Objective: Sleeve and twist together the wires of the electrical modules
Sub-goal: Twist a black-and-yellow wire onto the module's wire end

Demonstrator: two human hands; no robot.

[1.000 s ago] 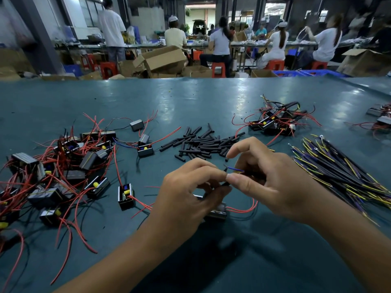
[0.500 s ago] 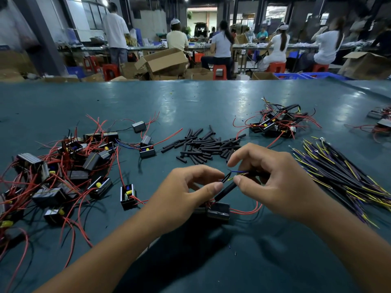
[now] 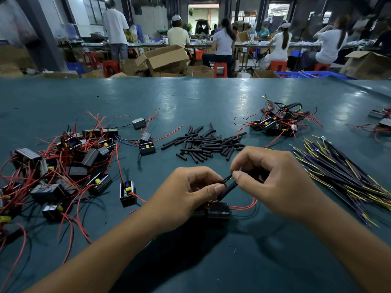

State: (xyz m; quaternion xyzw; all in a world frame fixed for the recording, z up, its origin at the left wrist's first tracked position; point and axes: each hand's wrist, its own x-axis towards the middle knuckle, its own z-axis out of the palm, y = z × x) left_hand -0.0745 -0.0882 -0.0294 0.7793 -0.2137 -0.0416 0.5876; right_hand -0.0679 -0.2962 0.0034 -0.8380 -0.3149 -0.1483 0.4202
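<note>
Item: small black box-shaped electrical module (image 3: 218, 210) on teal bench betw. my hands; left hand (image 3: 186, 193) pinches black tubular sleeve (image 3: 227, 188), right hand (image 3: 275, 180) pinches thin wire ends (image 3: 229, 177); I'd keep strands aligned w/ sleeve mouth, feeding slowly.

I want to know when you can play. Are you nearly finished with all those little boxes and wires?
Not nearly. A small heap at the far right already wears black tubes, so those look done. Right now the left hand and right hand work a black sleeve over the wires of one module. The big tangle of modules on the left has bare red wires, and many loose sleeves wait.
</note>
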